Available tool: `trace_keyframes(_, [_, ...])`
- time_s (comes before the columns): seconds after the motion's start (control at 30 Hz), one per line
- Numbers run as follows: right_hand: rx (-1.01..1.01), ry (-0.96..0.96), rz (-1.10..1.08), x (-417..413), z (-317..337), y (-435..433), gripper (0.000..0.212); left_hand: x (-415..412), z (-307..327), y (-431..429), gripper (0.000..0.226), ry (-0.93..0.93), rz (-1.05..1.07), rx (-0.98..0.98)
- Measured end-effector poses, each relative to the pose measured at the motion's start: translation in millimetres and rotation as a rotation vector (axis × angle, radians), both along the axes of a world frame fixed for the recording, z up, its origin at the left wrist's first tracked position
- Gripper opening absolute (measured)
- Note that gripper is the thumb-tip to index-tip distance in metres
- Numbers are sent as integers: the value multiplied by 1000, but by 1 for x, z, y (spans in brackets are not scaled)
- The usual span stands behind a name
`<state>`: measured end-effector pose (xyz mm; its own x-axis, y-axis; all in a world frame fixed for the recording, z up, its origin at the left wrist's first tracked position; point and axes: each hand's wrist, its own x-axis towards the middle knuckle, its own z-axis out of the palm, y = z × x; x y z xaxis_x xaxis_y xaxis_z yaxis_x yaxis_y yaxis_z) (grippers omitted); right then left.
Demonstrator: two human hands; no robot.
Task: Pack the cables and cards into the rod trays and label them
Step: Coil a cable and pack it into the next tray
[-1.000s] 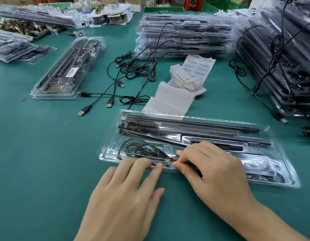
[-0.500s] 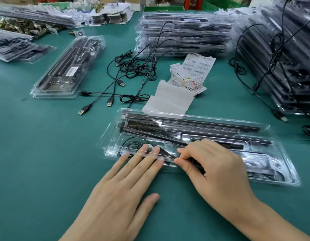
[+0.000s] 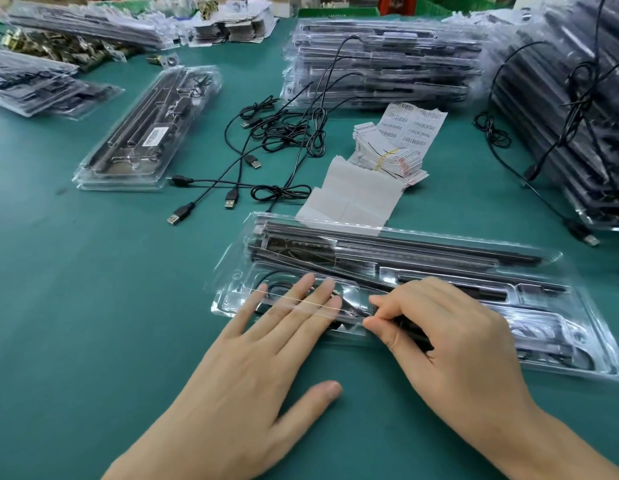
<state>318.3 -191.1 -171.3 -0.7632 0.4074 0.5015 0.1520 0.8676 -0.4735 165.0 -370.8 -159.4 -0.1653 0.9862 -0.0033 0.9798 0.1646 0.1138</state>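
A clear rod tray [image 3: 578, 362] with black rods [image 3: 422, 251] lies in front of me. Its left compartment holds a coiled black cable [image 3: 280, 287]. My left hand [image 3: 259, 375] lies flat, its straight fingers reaching under the tray's raised clear lid edge [image 3: 294, 304] and pressing on the coil. My right hand [image 3: 457, 341] pinches that lid edge between thumb and forefinger at the tray's front, and a black part shows under its fingers. Loose USB cables [image 3: 287, 133] lie tangled behind the tray. A banded bundle of printed cards [image 3: 394, 147] sits beside a white label sheet [image 3: 353, 199].
A closed, labelled tray [image 3: 145, 133] lies at the left. Stacks of trays stand at the back centre [image 3: 387, 64], along the right edge [image 3: 578, 116] and at the far left [image 3: 41, 88]. A cable [image 3: 509, 168] trails down from the right stack onto the green mat [image 3: 93, 306].
My left hand has slid forward from the mat, so its fingers now lie under the lid on the coiled cable. The right hand keeps its pinch at the front edge.
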Motion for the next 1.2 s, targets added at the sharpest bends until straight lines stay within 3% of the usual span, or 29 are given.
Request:
trace_keyframes(0.6, [27,0,7,1,0,0,19,12,-3,1,57,134,84,48])
trace_keyframes(0.9, [32,-1,8,1,0,-1,18,14,-6,5,65,39,155,62])
trace_keyframes(1.1, [33,-5,7,1,0,-1,18,14,-9,4,59,-105,248,120])
trace_keyframes(1.2, [26,-9,11,1,-1,-1,18,11,-7,2,56,-86,276,93])
